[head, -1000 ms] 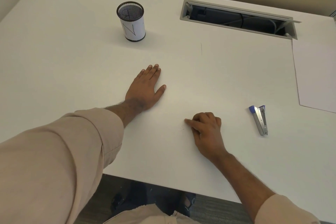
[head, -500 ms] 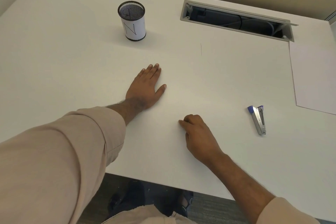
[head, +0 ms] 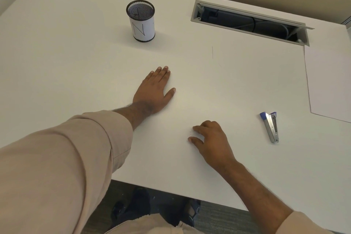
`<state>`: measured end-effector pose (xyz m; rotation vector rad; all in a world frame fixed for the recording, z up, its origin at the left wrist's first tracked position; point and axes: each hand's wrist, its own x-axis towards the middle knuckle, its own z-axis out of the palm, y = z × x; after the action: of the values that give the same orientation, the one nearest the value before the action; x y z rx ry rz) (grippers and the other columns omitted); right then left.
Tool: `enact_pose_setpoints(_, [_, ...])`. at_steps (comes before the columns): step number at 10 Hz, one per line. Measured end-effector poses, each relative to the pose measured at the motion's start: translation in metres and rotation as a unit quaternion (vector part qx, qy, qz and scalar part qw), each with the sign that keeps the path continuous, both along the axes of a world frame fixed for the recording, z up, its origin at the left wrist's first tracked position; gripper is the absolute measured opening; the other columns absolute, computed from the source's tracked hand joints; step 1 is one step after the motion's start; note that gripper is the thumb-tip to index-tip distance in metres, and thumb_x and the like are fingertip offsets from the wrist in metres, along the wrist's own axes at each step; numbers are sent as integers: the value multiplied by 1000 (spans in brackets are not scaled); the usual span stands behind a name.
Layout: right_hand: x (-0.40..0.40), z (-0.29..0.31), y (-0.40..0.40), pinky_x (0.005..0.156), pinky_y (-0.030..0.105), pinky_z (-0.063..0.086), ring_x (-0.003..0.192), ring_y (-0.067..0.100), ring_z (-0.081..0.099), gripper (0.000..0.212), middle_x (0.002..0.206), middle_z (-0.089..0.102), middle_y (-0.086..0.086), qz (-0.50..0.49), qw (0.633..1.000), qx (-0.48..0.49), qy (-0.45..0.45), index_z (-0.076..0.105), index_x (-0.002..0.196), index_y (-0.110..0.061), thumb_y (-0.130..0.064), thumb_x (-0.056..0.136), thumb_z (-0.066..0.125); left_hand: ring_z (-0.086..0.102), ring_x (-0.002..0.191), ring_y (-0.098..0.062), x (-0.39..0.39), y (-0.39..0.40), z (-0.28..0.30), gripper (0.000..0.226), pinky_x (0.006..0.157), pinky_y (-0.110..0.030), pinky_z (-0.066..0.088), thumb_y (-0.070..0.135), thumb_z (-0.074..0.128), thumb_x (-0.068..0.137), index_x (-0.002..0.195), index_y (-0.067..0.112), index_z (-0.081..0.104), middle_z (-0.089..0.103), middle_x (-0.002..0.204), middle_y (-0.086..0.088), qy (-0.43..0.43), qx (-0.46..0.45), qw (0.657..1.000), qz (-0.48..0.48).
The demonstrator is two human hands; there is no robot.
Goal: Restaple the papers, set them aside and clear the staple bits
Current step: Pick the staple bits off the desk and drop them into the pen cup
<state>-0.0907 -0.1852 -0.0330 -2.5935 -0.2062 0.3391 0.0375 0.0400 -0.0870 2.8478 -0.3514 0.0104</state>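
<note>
Few staple bits [head: 190, 132], beside right hand [head: 212, 138]

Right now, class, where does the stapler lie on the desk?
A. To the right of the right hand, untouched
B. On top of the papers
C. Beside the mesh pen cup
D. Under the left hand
A: the stapler lies on bare desk, apart from the right hand.

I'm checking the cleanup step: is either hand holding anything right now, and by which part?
Nothing is held. The left hand lies flat on the desk; the right hand hovers over tiny staple bits, fingers apart.
</note>
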Motion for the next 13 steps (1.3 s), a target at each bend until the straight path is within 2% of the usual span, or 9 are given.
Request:
enact_pose_setpoints(2, [-1, -5, 8, 77, 33, 46, 93, 22, 52, 22, 90, 61, 3, 3, 999, -14, -28, 71, 104, -7, -24, 91, 63, 8, 151, -14, 0, -1, 1, 68, 123, -35, 8, 52, 27, 99, 155, 14, 18, 13, 164, 0, 1, 3, 1000, 1])
enact_pose_setpoints(4, [1, -9, 16, 62, 30, 38, 75, 18, 41, 23, 73, 52, 0, 23, 996, -67, -54, 68, 78, -5, -12, 93, 54, 8, 151, -14, 0, -1, 3, 68, 123, -35, 8, 51, 28, 100, 155, 14, 18, 13, 164, 0, 1, 2, 1000, 2])
enact_pose_setpoints(6, [2, -13, 17, 54, 29, 38, 69, 19, 42, 17, 67, 57, 3, 38, 992, -89, -79, 65, 69, -6, 3, 82, 60, 8, 151, -14, -1, -1, 3, 67, 123, -34, 7, 51, 29, 100, 155, 13, 18, 13, 164, 0, 0, 0, 1000, 2])
enact_pose_setpoints(7, [3, -9, 20, 45, 26, 32, 61, 16, 34, 26, 59, 50, 2, 53, 985, -131, -100, 53, 57, -10, 11, 64, 68, 8, 151, -14, -1, -1, 4, 68, 123, -34, 7, 51, 28, 100, 155, 13, 18, 13, 164, 0, 2, 2, 1000, 2])
enact_pose_setpoints(9, [2, -1, 23, 46, 24, 20, 51, 16, 40, 38, 53, 49, 1, 101, 968, -178, -144, 50, 52, -13, 14, 41, 74, 6, 151, -13, -1, -1, 4, 67, 123, -34, 7, 51, 28, 100, 155, 14, 17, 11, 164, 1, 7, 4, 1000, 5])
enact_pose_setpoints(10, [3, -3, 24, 47, 24, 22, 53, 15, 32, 37, 54, 49, 2, 105, 966, -182, -150, 50, 53, -12, 14, 43, 74, 6, 151, -13, -2, -1, 5, 67, 123, -34, 6, 50, 28, 100, 155, 14, 18, 11, 164, 1, 6, 2, 1000, 4])
enact_pose_setpoints(11, [7, -9, 20, 52, 27, 29, 63, 17, 34, 24, 66, 51, 3, 84, 976, -154, -126, 53, 64, -10, 8, 67, 69, 6, 151, -13, -2, -1, 6, 67, 123, -33, 6, 50, 29, 100, 155, 14, 18, 11, 164, 1, 6, -2, 1000, 4])
enact_pose_setpoints(12, [15, -8, 12, 61, 31, 39, 71, 20, 47, 16, 75, 56, 2, 15, 998, -53, -29, 58, 73, -7, -5, 88, 54, 6, 151, -13, -2, -1, 7, 67, 123, -33, 5, 50, 29, 100, 155, 14, 17, 11, 164, 1, 8, -2, 1000, 4])
enact_pose_setpoints(13, [27, 2, -1, 59, 23, 43, 62, 10, 54, 17, 68, 63, -5, -159, 975, 144, 59, 69, 77, -10, -13, 90, 60, 5, 151, -14, -1, -1, 6, 67, 123, -33, 5, 50, 28, 100, 156, 14, 16, 10, 164, 1, 8, 3, 1000, 3])
